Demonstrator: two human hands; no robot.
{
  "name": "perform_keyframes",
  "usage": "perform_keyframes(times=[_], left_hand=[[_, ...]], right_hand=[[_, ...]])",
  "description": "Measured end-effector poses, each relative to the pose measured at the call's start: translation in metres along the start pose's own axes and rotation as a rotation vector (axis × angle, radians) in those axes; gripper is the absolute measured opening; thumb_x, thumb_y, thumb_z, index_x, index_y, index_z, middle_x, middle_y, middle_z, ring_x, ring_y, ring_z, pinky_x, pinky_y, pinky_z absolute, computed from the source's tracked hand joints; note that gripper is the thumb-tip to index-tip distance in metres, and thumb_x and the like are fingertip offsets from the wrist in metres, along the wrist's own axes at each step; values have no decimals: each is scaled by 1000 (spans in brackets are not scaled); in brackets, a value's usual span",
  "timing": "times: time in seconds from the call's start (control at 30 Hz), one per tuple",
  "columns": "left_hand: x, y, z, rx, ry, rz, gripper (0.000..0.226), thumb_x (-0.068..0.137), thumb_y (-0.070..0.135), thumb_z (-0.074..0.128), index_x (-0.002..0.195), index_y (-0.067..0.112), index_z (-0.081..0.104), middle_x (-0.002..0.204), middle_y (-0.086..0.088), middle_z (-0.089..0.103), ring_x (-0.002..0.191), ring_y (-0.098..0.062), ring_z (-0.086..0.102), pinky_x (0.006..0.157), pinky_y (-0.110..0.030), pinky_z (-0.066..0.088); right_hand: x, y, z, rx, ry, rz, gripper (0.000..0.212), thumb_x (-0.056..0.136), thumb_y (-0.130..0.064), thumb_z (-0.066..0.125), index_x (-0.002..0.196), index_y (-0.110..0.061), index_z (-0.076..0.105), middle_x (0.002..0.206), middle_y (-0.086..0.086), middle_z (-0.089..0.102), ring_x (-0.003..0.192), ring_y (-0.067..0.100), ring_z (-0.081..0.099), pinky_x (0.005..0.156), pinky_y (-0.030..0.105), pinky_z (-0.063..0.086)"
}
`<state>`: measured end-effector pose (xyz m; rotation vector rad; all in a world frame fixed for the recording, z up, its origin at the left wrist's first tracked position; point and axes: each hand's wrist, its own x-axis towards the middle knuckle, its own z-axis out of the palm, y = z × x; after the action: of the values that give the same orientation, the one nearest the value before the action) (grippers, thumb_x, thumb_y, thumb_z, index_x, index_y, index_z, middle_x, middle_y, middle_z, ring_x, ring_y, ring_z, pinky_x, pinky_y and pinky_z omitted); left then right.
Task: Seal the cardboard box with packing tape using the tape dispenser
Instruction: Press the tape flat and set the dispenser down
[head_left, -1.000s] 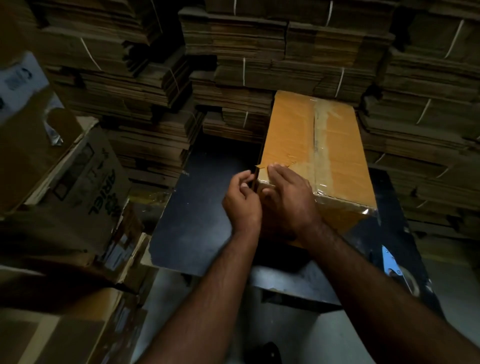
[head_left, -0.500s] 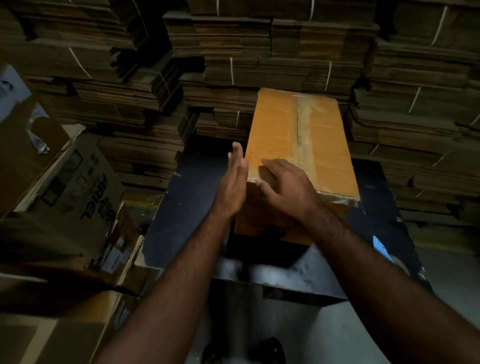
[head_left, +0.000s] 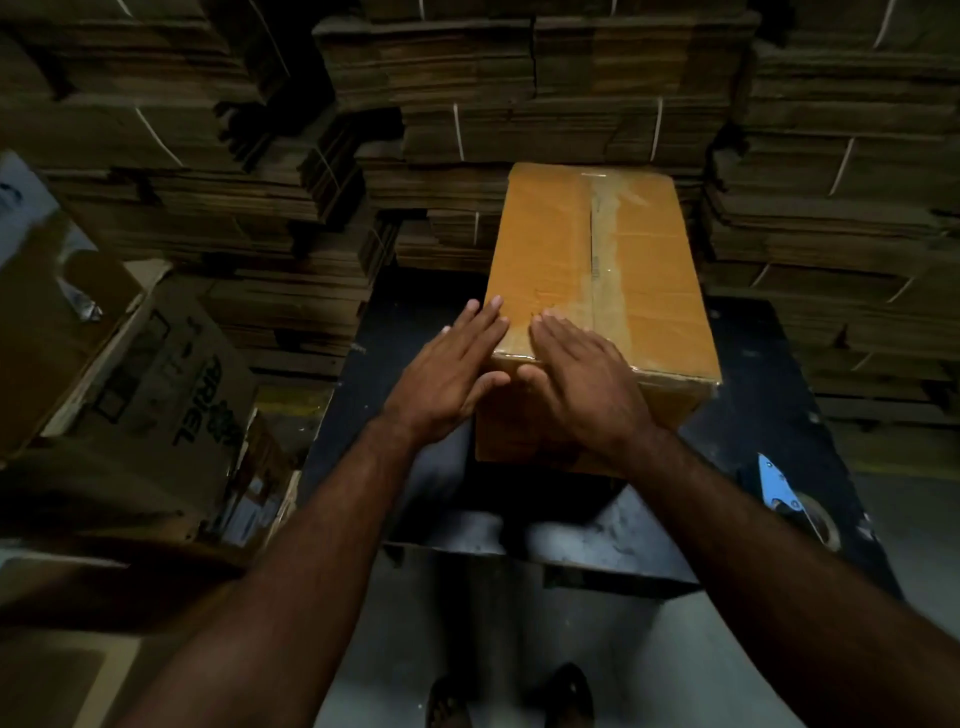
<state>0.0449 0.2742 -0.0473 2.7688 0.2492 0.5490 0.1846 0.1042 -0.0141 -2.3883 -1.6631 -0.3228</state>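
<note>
Stacked cardboard (head_left: 545, 119) behind; left hand (head_left: 447, 371), previously upright, now flattens beside right hand (head_left: 582, 384) on box (head_left: 613, 270), fingers straight.

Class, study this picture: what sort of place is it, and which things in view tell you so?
Probably a packing storeroom or warehouse: strapped stacks of flattened cardboard fill the background, a taped cardboard box sits on a dark worktable, and a tape dispenser lies nearby.

The cardboard box (head_left: 561, 249) is orange-tan, with a paler glossy strip of packing tape (head_left: 605, 244) along its top. The counter (head_left: 415, 332) is black. The tape dispenser (head_left: 779, 486) near the counter's right edge is light blue. The stacked flat cartons (head_left: 519, 104) are dull brown with white strapping.
</note>
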Motion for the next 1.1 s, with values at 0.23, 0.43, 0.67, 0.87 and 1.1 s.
perform_keyframes(times=[0.23, 0.43, 0.67, 0.87, 1.1], left_hand=[[12, 15, 10, 143, 56, -41, 63, 103, 48, 28, 156, 15, 28, 165, -3, 19, 153, -21, 12, 120, -52, 20], [5, 19, -9, 399, -9, 84, 63, 103, 49, 27, 158, 19, 22, 166, 0, 13, 154, -18, 4, 121, -56, 3], [29, 45, 7, 186, 88, 29, 53, 103, 36, 33, 141, 5, 53, 149, -13, 49, 139, -28, 44, 115, -46, 31], [29, 26, 13, 238, 35, 185, 63, 90, 19, 66, 148, 6, 44, 156, -13, 39, 143, -31, 38, 115, -48, 31], [39, 65, 1, 242, -3, 87, 62, 104, 49, 18, 152, 14, 38, 160, -2, 32, 149, -19, 26, 121, -45, 21]], right_hand=[[-4, 5, 6, -144, 2, 85, 56, 103, -42, 31, 147, -8, 41, 151, 11, 44, 139, 24, 41, 110, 39, 31], [-8, 13, -14, -60, -103, 14, 66, 102, -48, 38, 155, -13, 22, 162, 7, 23, 149, 19, 19, 118, 37, 18], [-11, 24, -13, -40, -42, 167, 60, 104, -45, 21, 144, -7, 45, 149, 13, 47, 140, 24, 39, 115, 38, 26], [-14, 34, -15, -105, -170, 79, 63, 103, -48, 30, 151, -7, 31, 157, 12, 34, 146, 24, 30, 118, 39, 21], [-21, 52, -34, -9, -130, 126, 66, 102, -52, 21, 150, -8, 34, 156, 11, 35, 146, 24, 29, 118, 39, 21]])
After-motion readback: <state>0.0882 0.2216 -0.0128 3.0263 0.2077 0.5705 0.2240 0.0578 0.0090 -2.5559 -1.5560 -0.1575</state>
